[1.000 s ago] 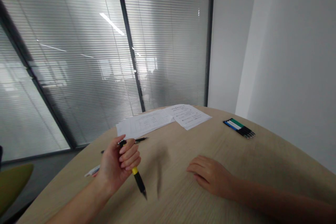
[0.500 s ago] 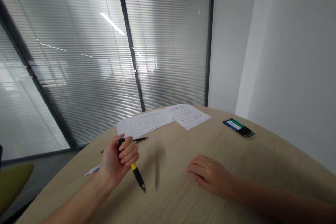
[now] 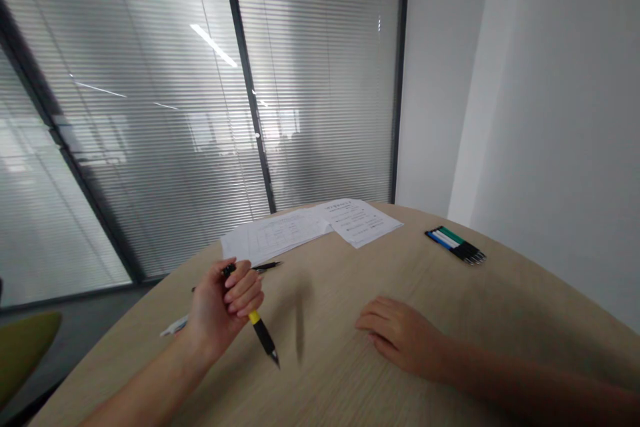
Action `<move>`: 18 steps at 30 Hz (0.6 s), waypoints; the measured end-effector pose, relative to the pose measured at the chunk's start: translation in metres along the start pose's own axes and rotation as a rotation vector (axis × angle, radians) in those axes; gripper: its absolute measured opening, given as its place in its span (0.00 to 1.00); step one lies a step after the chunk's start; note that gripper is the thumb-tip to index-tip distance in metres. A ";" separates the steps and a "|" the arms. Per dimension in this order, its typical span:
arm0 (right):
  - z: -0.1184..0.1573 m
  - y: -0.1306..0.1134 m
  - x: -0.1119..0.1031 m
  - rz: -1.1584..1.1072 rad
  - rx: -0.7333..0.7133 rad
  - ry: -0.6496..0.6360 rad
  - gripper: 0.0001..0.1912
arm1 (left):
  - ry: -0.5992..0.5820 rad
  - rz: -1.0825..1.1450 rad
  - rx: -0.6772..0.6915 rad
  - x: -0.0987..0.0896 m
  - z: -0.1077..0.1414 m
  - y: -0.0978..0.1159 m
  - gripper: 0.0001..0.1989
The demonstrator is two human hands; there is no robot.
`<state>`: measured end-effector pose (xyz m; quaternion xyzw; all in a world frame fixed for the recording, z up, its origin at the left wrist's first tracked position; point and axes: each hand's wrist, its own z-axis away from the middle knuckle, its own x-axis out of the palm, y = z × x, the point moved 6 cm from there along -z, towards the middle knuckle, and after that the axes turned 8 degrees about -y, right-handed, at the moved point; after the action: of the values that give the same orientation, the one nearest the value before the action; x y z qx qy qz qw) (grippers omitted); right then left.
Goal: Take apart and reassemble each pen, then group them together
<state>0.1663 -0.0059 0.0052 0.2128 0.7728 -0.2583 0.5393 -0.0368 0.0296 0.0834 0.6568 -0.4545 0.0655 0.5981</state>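
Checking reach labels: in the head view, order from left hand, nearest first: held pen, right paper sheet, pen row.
1. Held pen: gripped in the left hand.
2. Right paper sheet: ahead and to the right.
3. Pen row: farther right.

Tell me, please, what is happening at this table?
A person's left hand grips a black-and-yellow pen, its tip pointing down above the wood-grain table. The right hand rests on the tabletop, with nothing visible in it. Printed sheets lie toward the far edge, and a row of pens lies at the right. Another, black pen lies just beyond the left hand.
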 end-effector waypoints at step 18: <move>0.007 -0.021 -0.010 -0.053 -0.086 0.006 0.12 | 0.146 0.029 -0.101 0.013 0.020 -0.084 0.04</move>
<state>0.1622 -0.0268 0.0162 0.1698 0.7900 -0.2384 0.5387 0.0184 -0.0044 0.0245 0.6127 -0.4218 0.0989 0.6610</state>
